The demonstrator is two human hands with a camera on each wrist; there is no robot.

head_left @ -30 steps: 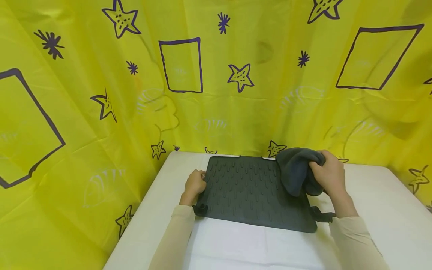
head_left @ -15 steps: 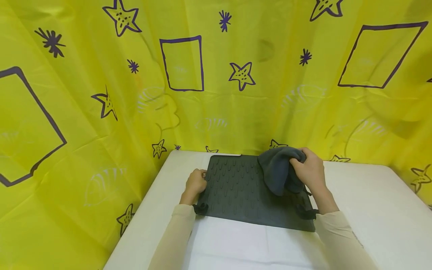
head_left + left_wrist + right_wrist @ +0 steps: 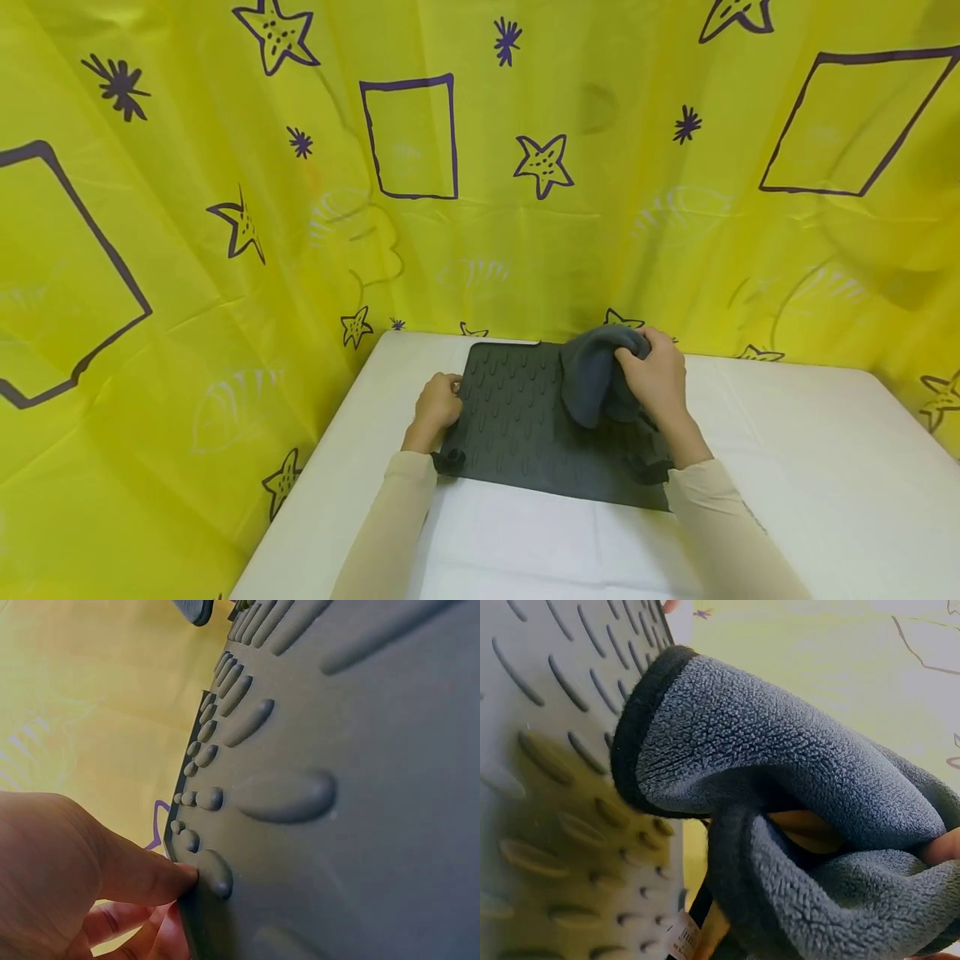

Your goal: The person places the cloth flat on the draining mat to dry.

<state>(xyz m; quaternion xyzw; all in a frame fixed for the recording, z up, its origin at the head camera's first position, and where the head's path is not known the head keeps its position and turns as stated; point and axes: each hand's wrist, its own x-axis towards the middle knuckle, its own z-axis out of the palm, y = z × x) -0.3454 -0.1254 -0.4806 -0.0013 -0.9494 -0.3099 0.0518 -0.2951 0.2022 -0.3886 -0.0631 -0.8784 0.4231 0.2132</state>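
Note:
A dark grey mat [image 3: 510,417] with rows of raised oblong ridges stands over the white table. My left hand [image 3: 438,403] grips its left edge; in the left wrist view the thumb [image 3: 154,876] presses the ridged face and the fingers curl behind. My right hand [image 3: 660,379] holds a bunched blue-grey cloth [image 3: 592,379] in front of the mat's right half. The right wrist view shows the cloth's fuzzy weave, dark hemmed border and a small white label [image 3: 682,935]. Much of the mat's right side is hidden behind the cloth and right arm.
The white table [image 3: 795,467] reaches out on both sides and in front of the mat. Right behind it hangs a yellow curtain [image 3: 495,233] with purple stars and frames, which also runs down the left side. Dark straps [image 3: 450,461] circle both wrists.
My right hand has moved left across the mat with the cloth, from its right edge toward the middle. The left hand keeps its hold on the mat's left edge.

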